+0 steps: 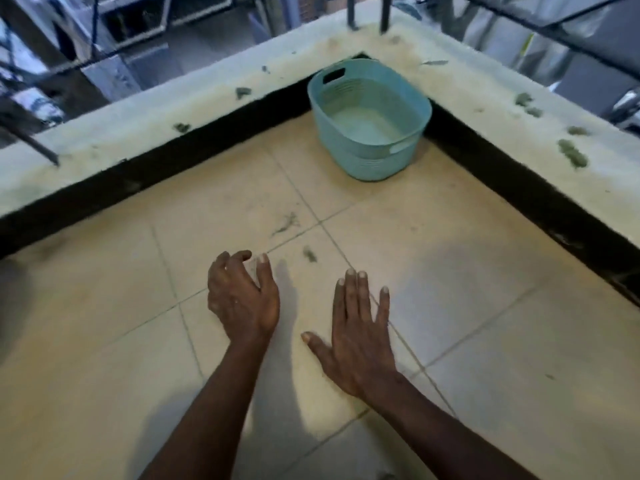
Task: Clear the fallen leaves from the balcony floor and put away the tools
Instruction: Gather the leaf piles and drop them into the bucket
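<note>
A teal plastic basket (pixel 346 147) stands in the far corner of the tiled balcony floor (pixel 467 289); it looks empty inside. Two small green leaf scraps lie on the tiles, a wispy one (pixel 286 223) and a smaller one (pixel 309 254), just beyond my fingertips. My left hand (pixel 242 296) hovers over the floor with fingers curled and apart, holding nothing. My right hand (pixel 358 334) is spread flat, palm down, fingers apart, also holding nothing. More green leaf bits (pixel 573 155) sit on the pale ledge.
A low pale ledge (pixel 138 133) with a black base strip bounds the floor on the left and right, meeting at the corner. Dark railing posts (pixel 351 12) rise from it. Beyond the ledge is a drop to buildings below.
</note>
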### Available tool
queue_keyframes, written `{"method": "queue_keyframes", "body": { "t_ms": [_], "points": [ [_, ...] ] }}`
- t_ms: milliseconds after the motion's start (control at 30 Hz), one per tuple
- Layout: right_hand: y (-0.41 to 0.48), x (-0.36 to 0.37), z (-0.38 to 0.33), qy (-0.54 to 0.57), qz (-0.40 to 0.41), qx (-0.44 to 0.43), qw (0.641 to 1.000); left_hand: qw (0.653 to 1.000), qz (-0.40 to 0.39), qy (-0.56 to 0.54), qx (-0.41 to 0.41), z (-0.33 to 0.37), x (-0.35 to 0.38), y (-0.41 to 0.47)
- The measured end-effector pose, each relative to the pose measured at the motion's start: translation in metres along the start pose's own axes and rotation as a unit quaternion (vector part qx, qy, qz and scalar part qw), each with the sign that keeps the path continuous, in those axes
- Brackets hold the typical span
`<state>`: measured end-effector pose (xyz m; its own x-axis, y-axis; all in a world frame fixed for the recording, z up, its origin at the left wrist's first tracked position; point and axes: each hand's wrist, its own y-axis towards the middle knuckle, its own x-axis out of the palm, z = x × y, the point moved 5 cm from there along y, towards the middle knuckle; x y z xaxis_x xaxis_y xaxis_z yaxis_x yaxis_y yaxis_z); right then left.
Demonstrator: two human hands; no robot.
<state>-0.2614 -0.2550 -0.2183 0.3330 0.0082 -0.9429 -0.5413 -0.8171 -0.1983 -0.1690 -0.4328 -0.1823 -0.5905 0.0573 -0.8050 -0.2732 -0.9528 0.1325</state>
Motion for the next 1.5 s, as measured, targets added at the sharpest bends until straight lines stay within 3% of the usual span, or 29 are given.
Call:
{"method": "queue_keyframes", "body": {
  "t_ms": [167,267,433,533,600,700,833,933,1100,1200,1300,1367,1500],
  "points": [
    [0.074,-0.007,-0.033,-0.040,-0.001,-0.019,0.999,0.985,-0.048,0.157,0.052,-0.048,0.003,0.029],
    [0.137,-0.012,-0.047,-0.054,-0.014,-0.026,0.998,0.980,-0.060,0.183,0.052,-0.053,0.009,0.040],
    [0.183,-0.018,-0.061,-0.046,-0.018,-0.199,0.979,0.983,-0.054,0.167,0.049,-0.057,0.015,0.043],
    [0.177,-0.027,-0.034,-0.018,0.030,-0.132,0.991,0.988,-0.042,0.144,0.038,-0.058,0.015,0.041],
    [0.172,-0.023,-0.023,-0.058,0.012,-0.079,0.995,0.988,-0.035,0.146,0.034,-0.058,0.015,0.040],
    [0.183,-0.016,-0.042,-0.084,0.002,-0.097,0.992,0.986,-0.041,0.161,0.027,-0.055,0.016,0.041],
    [0.218,-0.012,-0.089,-0.081,-0.015,-0.210,0.974,0.985,-0.045,0.162,0.024,-0.056,0.014,0.040],
    [0.218,-0.011,-0.105,-0.107,-0.036,-0.348,0.931,0.987,-0.046,0.154,0.030,-0.057,0.011,0.041],
    [0.185,-0.028,-0.056,-0.109,-0.106,-0.425,0.892,0.987,-0.042,0.154,0.032,-0.058,0.010,0.042],
    [0.165,-0.041,-0.023,-0.108,-0.064,-0.369,0.921,0.988,-0.036,0.149,0.032,-0.058,0.009,0.042],
    [0.137,-0.039,-0.005,-0.112,-0.036,-0.150,0.982,0.988,-0.031,0.150,0.030,-0.057,0.010,0.042],
    [0.119,-0.026,-0.012,-0.109,-0.073,-0.054,0.990,0.988,-0.028,0.149,0.029,-0.056,0.010,0.042],
    [0.132,-0.009,-0.052,-0.079,-0.053,-0.027,0.995,0.988,-0.023,0.149,0.030,-0.055,0.010,0.042]
  ]
}}
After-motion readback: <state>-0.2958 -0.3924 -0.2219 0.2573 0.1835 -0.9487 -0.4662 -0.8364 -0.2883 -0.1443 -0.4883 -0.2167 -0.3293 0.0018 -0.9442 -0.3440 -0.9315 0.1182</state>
